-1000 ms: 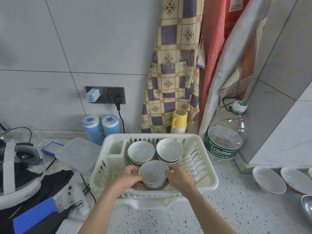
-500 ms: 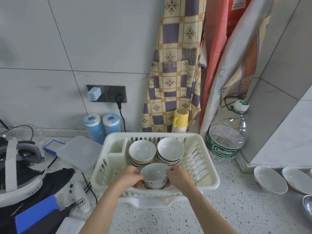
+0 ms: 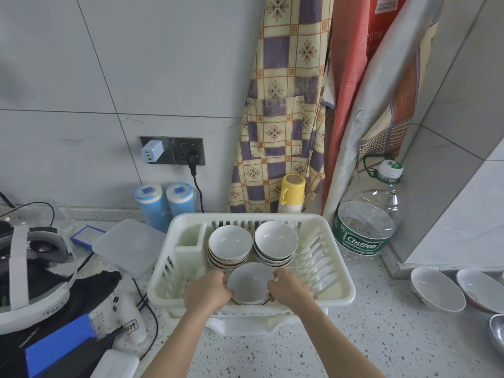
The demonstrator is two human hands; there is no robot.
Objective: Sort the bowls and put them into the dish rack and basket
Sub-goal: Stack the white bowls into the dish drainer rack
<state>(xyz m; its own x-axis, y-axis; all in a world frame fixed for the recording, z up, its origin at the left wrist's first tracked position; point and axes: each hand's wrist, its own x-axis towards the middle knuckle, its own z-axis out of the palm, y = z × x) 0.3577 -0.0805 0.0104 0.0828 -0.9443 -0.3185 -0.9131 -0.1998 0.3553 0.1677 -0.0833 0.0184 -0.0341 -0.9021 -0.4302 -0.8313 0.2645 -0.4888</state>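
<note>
Bowl (image 3: 250, 282), white, upright, low in the near middle of the white dish rack (image 3: 338, 293), held from both sides. Left hand (image 3: 208, 291) curled around its left rim, fingers wrapped on the outside wall, thumb near the top edge. Right hand (image 3: 290, 287) gripping the right rim the same way, fingers bent around the wall. Cannot tell whether the bowl's foot touches the rack floor.

Just beyond it, touching or nearly so, two stacks of matching bowls: left stack (image 3: 230, 245) and right stack (image 3: 275, 241), side by side in the far middle of the rack. Cutlery cup (image 3: 191, 236) moulded into the far left corner; plate slots (image 3: 313, 266) along the right side.

Rack standing on a speckled countertop (image 3: 354, 350). Right of it, well apart, two more bowls (image 3: 437, 289) lying tilted near the wall step, with a metal bowl edge (image 3: 497, 330) at the frame border. Large water bottle (image 3: 366, 222) just beside the rack's far right corner. Behind the rack: yellow-capped bottle (image 3: 292, 192), two blue canisters (image 3: 163, 203), patterned apron (image 3: 283, 118) hanging on the tiled wall, wall socket (image 3: 188, 154) with a black plug and a white charger (image 3: 152, 154). Left of the rack: translucent lid (image 3: 128, 246), headset (image 3: 30, 268), black cloth and cables.
</note>
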